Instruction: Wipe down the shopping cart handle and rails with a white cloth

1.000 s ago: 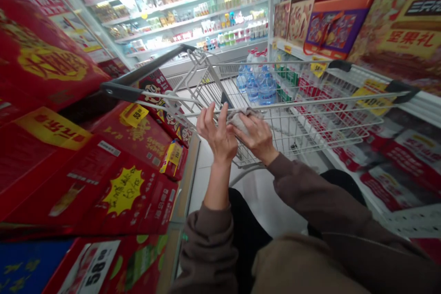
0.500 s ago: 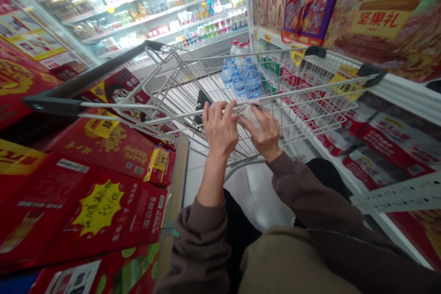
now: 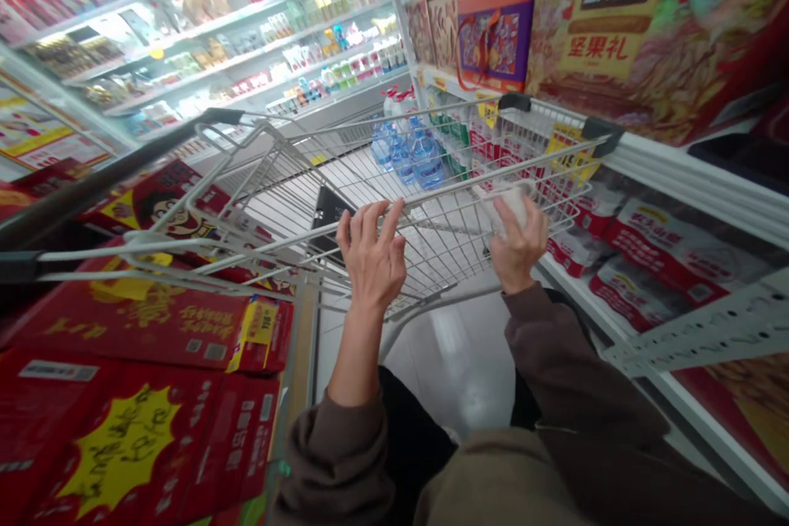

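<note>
A wire shopping cart [image 3: 445, 191] stands tilted across my view, its near top rail running from lower left to upper right. My left hand [image 3: 373, 263] is hooked over that rail, fingers bent on the metal. Farther right along the same rail, my right hand [image 3: 523, 245] is closed round a crumpled whitish cloth [image 3: 509, 196]. The cloth is pressed against the rail and is somewhat blurred. A black panel [image 3: 329, 222] sits inside the cart, left of my left hand.
Stacked red gift boxes [image 3: 141, 427] fill the left side. To the right, a white shelf [image 3: 690, 173] carries boxes and wrapped drink packs. Beyond the cart, blue water bottles [image 3: 410, 154] stand on the floor before a lit chiller [image 3: 246, 25].
My right hand has slid the cloth rightward along the rail, away from my left hand. The left hand stays on the rail, and the view has shifted somewhat.
</note>
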`<state>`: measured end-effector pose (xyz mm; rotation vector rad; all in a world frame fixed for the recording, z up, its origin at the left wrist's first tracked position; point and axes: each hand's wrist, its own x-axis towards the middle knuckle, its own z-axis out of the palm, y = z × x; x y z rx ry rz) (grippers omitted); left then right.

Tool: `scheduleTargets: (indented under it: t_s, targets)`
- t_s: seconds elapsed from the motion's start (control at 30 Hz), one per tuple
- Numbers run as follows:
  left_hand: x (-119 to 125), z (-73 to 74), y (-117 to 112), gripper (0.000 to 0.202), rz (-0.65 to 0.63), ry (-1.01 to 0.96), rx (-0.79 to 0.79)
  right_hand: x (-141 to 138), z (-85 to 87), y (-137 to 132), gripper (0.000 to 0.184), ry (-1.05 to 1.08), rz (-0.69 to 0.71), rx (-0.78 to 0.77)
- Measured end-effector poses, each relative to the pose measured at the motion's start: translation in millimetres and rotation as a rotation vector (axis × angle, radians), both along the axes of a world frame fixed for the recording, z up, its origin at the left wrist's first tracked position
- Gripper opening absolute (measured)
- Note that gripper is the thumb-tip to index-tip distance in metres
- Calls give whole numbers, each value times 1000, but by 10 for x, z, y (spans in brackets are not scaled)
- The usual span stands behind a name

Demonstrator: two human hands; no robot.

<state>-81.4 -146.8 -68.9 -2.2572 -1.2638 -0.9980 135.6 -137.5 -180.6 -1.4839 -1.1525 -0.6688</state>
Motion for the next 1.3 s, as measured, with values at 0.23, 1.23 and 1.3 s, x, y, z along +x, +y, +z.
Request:
scheduleTargets:
  t_s: [0.23, 1.23, 1.3]
  targets:
    - [609, 16, 175, 66, -59, 75, -86, -22, 94, 132, 40, -157, 240, -81]
    - [1326, 147, 284, 57, -169, 103, -152, 1375, -159, 287, 57, 217, -139, -42]
    - [1360, 122, 328, 59, -141, 87, -158, 1415, -145, 306, 62, 233, -130, 1]
